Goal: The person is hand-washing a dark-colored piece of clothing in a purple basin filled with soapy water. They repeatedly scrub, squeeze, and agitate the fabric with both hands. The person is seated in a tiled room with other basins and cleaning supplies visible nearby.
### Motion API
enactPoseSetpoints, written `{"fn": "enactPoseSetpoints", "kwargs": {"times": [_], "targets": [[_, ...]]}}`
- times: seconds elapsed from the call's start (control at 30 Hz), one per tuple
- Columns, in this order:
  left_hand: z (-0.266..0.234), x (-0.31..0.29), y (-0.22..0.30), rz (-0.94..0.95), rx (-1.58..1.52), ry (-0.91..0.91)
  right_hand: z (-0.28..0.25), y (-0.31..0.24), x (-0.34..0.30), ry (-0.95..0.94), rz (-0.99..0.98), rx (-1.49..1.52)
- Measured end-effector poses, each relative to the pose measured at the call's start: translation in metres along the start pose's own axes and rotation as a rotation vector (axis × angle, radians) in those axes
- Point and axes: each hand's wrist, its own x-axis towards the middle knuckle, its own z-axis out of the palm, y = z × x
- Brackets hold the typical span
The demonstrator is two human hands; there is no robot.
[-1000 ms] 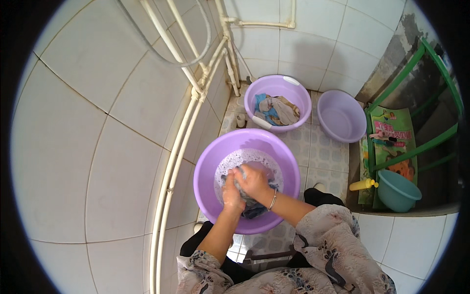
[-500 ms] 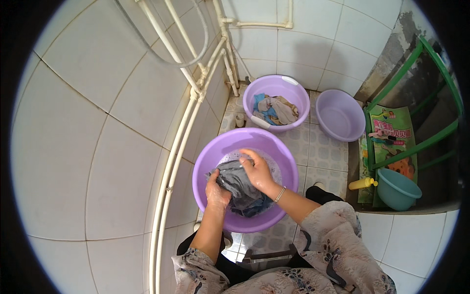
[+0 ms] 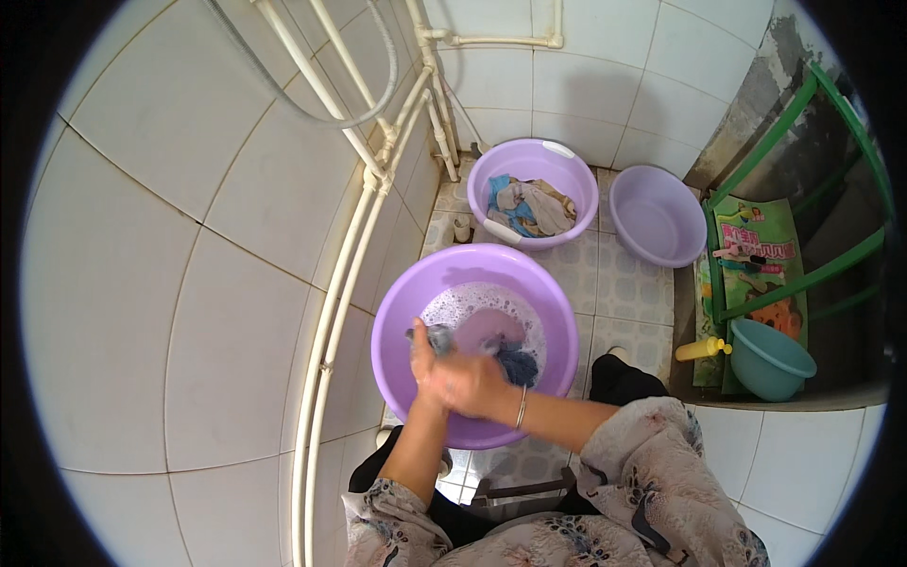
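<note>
Near basin, purple [image 3: 395, 326]: sudsy water [image 3: 456, 300] and a dark blue cloth [image 3: 518, 366]. Rear basin, purple with white grips [image 3: 476, 208]: heaped garments [image 3: 537, 209]. Both forearms reach forward, hands meeting above the near basin's closer side. The left hand [image 3: 425, 370] grips a grey cloth [image 3: 439, 337], which protrudes beyond it; the right hand [image 3: 472, 386], blurred, presses alongside, its grip impossible to tell.

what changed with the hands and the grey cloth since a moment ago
The right hand moved back toward the person and in to the left hand. The grey cloth, spread before, now shows bunched. The large purple basin stayed put.
</note>
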Motion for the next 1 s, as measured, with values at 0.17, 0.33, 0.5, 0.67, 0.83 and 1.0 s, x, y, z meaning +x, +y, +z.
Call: {"fn": "enactPoseSetpoints", "kwargs": {"times": [0.17,0.33,0.5,0.67,0.83,1.0], "targets": [[0.025,-0.027,-0.016,-0.129,0.255,0.145,-0.013,0.05,0.013,-0.129,0.367,-0.253],[0.015,-0.027,0.018,-0.116,-0.07,-0.29,-0.037,0.065,0.021,-0.016,0.755,0.216],[-0.018,-0.011,0.035,0.037,0.06,-0.392,-0.043,0.068,0.002,-0.572,0.567,0.073],[-0.013,-0.025,0.039,0.09,0.165,-0.299,-0.06,0.069,0.025,-0.058,0.869,0.632],[-0.003,-0.007,0.008,0.283,0.048,-0.029,-0.02,0.029,0.012,0.076,0.541,0.388],[-0.043,0.031,-0.064,0.039,-0.045,-0.127,-0.001,0.029,-0.007,-0.171,0.382,-0.209]]}}
